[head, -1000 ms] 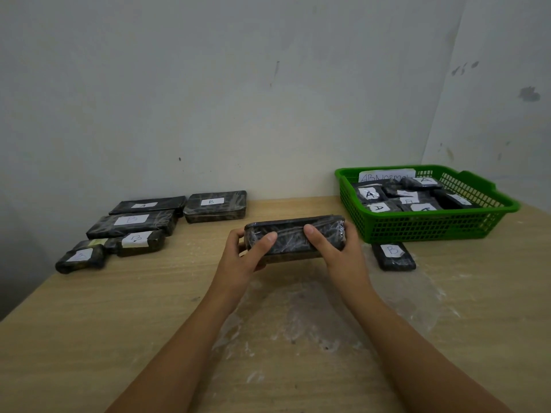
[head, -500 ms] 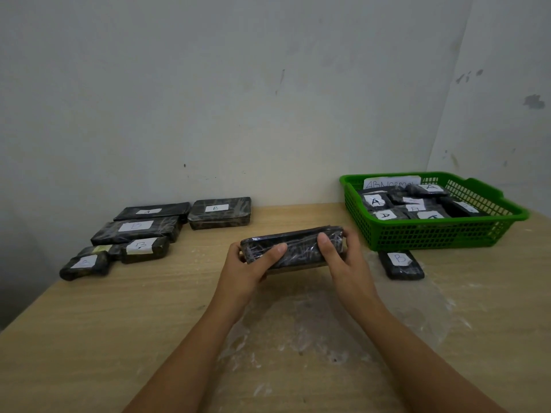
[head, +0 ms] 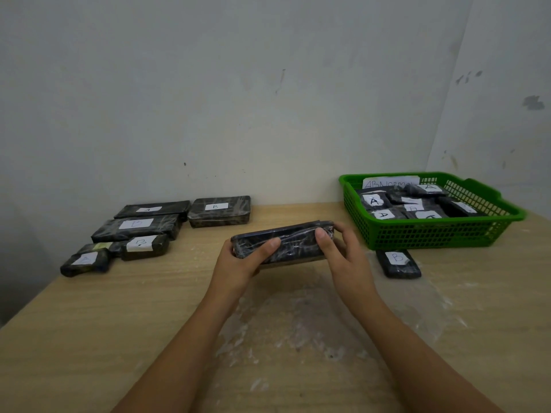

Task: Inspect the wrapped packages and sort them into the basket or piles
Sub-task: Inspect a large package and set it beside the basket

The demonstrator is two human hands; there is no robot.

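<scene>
while both hands grip it, the wrapped package [head: 283, 244] hangs mid-table.

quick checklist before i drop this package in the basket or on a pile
1. Both-hand grip: left hand and right hand hold the wrapped package at its ends: ok.
2. Label readable on the held package: none shows on the face toward the camera: cannot tell.
3. Wrap intact: film looks wrinkled, tears too small to judge: cannot tell.
4. Room in the green basket: packages already fill much of it, some space at the right: ok.
5. Piles at the left reachable, path open: ok.
6. Loose B package lies beside the basket front, clear of the hands: ok.
</scene>
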